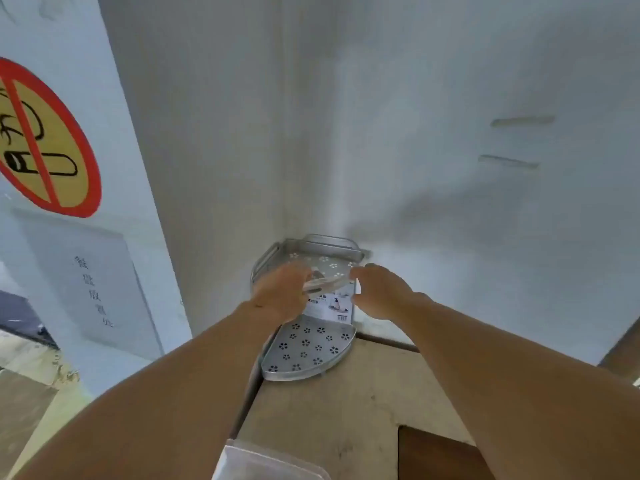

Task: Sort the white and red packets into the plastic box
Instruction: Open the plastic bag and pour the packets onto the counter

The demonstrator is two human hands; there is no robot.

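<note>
Both my arms reach out to a silver two-tier corner rack [304,344] with flower-shaped holes, standing in the wall corner on a wooden surface. My left hand [280,294] is curled at the front edge of the upper tier [325,265], around a blurred, clear or silvery strip [322,284]; I cannot tell what it is. On the other side of that strip is my right hand [379,289], fingers apart and holding nothing. A white printed card [329,306] stands between the tiers. A corner of the clear plastic box [263,460] shows at the bottom edge. No red packet is in view.
White walls meet just behind the rack. A no-smoking sign [45,140] and a paper notice [93,289] hang on the pillar at left. The wooden surface [346,410] has a dark cut-out [440,455] at the lower right.
</note>
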